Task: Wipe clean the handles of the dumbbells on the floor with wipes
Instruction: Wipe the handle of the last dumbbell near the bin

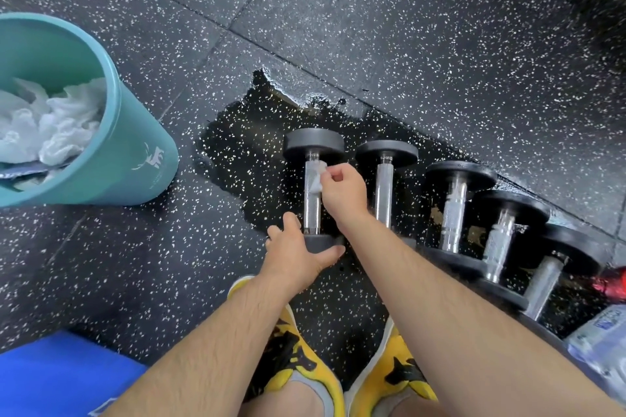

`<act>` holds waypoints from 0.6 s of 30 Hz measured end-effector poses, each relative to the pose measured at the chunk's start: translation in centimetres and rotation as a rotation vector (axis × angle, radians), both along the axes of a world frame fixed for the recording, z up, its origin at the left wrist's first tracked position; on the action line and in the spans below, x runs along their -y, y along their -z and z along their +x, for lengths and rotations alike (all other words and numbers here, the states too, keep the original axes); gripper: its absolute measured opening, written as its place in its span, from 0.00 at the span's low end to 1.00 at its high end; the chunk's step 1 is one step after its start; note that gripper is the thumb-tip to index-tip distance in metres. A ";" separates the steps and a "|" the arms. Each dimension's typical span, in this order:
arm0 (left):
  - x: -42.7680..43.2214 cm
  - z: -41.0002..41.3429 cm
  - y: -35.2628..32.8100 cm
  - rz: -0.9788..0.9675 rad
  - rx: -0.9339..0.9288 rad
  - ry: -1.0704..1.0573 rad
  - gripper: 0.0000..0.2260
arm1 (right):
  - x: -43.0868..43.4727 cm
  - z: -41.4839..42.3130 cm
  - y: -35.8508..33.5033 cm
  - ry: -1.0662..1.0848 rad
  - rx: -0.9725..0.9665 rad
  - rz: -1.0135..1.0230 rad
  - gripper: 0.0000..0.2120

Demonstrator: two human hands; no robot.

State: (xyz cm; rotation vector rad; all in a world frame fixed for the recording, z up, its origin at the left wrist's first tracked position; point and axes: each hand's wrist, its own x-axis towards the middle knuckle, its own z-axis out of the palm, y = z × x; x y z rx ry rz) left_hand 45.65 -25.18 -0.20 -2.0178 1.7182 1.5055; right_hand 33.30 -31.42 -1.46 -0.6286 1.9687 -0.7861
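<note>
Five black dumbbells (450,210) lie side by side; white wipe (317,176) seemingly touches leftmost handle (312,200)

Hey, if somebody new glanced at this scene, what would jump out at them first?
Probably the right hand at centre, pressing a white wipe against the handle of the leftmost dumbbell, while the left hand steadies its near end. Four more dumbbells line up to the right on a dark wet patch of floor. A teal bin full of crumpled wipes stands at far left.
</note>
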 end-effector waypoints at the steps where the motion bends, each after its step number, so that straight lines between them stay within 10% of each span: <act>1: -0.1 0.1 0.1 -0.002 0.001 -0.001 0.35 | -1.0 0.0 -0.3 -0.039 -0.004 0.015 0.03; 18: 0.0 -0.1 0.1 -0.007 -0.002 -0.001 0.36 | -1.9 -0.5 -1.4 -0.152 -0.024 0.032 0.03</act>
